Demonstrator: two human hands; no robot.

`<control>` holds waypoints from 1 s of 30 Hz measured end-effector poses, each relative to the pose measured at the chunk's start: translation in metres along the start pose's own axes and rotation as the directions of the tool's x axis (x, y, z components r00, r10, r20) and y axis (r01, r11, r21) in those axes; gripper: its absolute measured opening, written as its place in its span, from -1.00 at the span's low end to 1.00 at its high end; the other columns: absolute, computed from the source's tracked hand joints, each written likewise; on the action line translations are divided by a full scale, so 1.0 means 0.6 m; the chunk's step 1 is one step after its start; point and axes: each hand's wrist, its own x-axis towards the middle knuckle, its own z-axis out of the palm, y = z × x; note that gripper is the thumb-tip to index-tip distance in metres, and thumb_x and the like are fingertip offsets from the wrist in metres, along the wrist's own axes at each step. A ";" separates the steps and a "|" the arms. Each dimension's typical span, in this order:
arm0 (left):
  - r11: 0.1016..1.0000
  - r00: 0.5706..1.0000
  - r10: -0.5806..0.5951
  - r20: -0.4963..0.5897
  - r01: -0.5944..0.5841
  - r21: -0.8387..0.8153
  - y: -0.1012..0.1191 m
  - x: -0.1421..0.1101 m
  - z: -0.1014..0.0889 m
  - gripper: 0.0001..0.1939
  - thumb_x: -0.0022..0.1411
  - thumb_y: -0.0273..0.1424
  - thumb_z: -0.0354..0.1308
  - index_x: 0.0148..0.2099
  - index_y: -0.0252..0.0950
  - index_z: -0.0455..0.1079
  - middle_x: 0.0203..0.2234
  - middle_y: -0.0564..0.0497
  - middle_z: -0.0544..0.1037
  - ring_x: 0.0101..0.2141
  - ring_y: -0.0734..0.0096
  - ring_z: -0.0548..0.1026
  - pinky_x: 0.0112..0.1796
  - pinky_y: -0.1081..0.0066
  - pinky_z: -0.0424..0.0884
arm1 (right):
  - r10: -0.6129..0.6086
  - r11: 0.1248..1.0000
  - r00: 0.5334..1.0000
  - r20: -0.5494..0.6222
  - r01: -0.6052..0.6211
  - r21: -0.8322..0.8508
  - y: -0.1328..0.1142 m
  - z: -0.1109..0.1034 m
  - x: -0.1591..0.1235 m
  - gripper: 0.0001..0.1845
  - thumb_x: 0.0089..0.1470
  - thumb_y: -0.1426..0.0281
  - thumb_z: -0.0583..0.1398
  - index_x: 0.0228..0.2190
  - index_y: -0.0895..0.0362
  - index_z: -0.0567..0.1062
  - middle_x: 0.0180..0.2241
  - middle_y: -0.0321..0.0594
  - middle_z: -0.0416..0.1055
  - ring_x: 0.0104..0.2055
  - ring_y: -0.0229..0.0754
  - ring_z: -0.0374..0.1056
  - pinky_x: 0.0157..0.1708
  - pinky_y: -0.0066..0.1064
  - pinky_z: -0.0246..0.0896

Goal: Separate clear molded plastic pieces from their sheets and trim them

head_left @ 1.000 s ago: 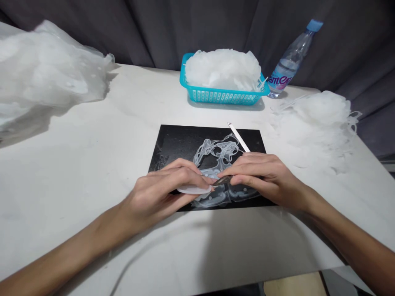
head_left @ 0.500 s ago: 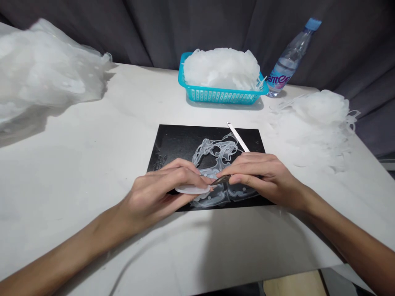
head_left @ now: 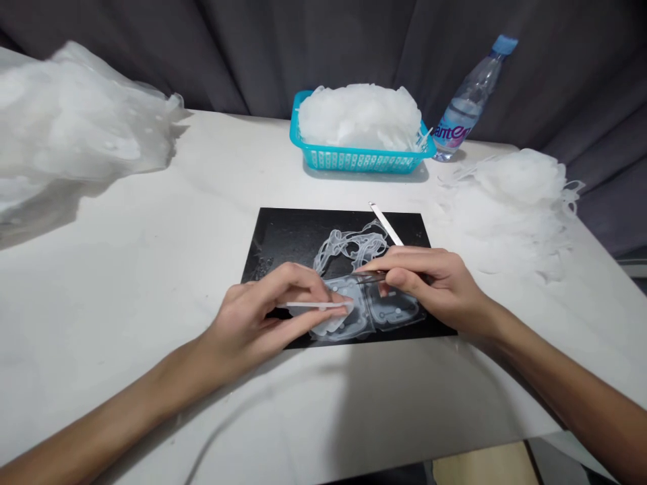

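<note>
A white table (head_left: 151,269) fills the view. A heap of filmy, translucent plastic (head_left: 65,135) lies far left, and a looser pile of trimmings (head_left: 515,195) sits at the right edge. Far centre, a teal slotted basket (head_left: 354,158) holds stacked pale pieces, with a clear bottle (head_left: 468,101) just right of it.

Near centre lies a black mat (head_left: 288,232), likely there so the clear material shows against it. On it rests a translucent moulded sheet (head_left: 377,313) with small dots, curly offcuts (head_left: 354,246) just beyond it.

The left hand (head_left: 263,320) pinches a thin, flat, pale disc (head_left: 308,305), held level at the sheet's left end. The right hand (head_left: 429,286) is closed like a pen grip on a slim metal blade (head_left: 389,232), tip down on the sheet, seemingly for fine trimming.
</note>
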 end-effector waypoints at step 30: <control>0.848 0.887 -0.460 0.035 0.451 -0.278 0.002 0.012 0.003 -0.64 0.35 -0.33 0.37 0.06 -0.17 0.28 -0.46 0.14 0.57 -0.48 0.41 0.61 -0.54 0.55 0.45 | 0.011 0.750 0.887 -0.462 -0.313 -0.583 0.114 -0.059 0.006 -0.66 0.40 0.26 0.11 0.07 0.14 0.50 -0.06 0.04 0.49 0.01 0.08 0.45 0.06 -0.04 0.39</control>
